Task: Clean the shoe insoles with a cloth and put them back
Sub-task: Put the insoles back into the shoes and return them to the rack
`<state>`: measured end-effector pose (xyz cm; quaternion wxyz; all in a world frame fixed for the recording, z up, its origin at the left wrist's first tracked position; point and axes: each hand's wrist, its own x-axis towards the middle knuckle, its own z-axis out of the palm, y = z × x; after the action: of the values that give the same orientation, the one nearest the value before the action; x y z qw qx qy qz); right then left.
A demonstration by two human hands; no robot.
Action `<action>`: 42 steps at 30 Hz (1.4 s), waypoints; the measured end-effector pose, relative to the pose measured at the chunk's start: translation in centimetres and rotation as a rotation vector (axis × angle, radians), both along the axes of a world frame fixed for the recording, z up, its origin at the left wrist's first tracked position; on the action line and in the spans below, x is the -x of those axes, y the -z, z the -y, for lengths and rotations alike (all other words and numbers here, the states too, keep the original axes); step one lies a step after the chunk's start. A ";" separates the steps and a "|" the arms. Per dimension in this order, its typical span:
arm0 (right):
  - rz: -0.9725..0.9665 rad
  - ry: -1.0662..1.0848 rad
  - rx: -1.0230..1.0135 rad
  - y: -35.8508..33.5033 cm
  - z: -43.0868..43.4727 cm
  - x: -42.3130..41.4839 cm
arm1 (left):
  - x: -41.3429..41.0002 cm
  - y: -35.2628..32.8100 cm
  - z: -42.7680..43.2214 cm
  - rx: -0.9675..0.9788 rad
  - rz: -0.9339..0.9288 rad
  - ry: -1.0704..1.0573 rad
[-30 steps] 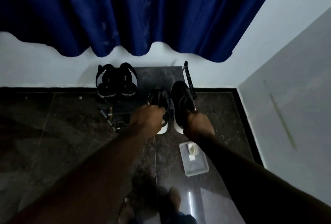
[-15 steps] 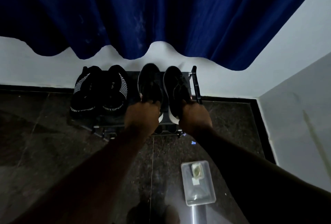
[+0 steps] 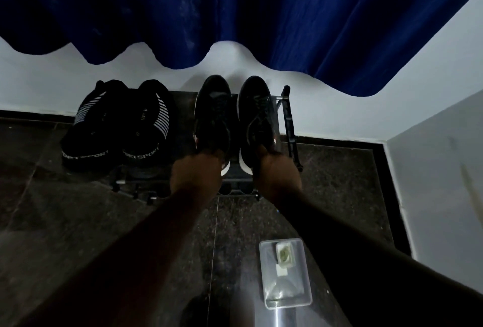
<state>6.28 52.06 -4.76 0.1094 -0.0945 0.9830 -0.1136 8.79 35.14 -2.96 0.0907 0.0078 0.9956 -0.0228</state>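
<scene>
- Head view: the left hand (image 3: 196,172) grips the heel of the left black shoe (image 3: 212,117), fingers curled over the heel collar.
- The right hand (image 3: 277,172) holds the heel of the right black shoe (image 3: 257,114) the same way, its fingers hooked into the shoe opening.
- Both shoes sit side by side on the right part of the top shelf of the shoe rack (image 3: 289,122), toes pointing at the white wall (image 3: 156,70) and white sole edges showing just beside the knuckles.
- A second ago the pair was lower, in front of the rack and close to the floor. Half a second ago it had reached the top shelf. Now it lies further back, with the toes near the wall under the hem of the blue curtain (image 3: 235,12).
- Both hands have kept their hold on the heels through all three moments.
- The insoles cannot be seen; the shoe openings are too dark to tell what lies inside.
- The striped sport shoes (image 3: 117,128) stand on the left part of the rack, unchanged.
- The clear plastic container (image 3: 285,298) rests on the dark floor (image 3: 78,222) under the right forearm, and it appears lower in the view than before.
</scene>
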 end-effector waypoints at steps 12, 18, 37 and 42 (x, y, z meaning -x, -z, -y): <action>-0.030 0.016 0.017 0.4 -0.4 -1.0 | 0.1 -0.5 -0.7 0.018 0.033 -0.028; -0.004 0.033 0.078 0.7 -0.8 -1.8 | -1.3 -0.2 -0.9 -0.084 0.099 -0.028; -0.173 0.108 0.163 -0.3 1.8 -12.7 | -11.0 1.2 2.0 -0.267 -0.059 0.171; -0.104 0.080 0.127 -0.7 2.1 -15.1 | -12.8 0.3 2.0 -0.236 0.017 0.239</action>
<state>21.36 50.01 -4.06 0.0476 -0.0676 0.9811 -0.1747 21.60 33.17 -3.31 0.0944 0.1370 0.9825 0.0838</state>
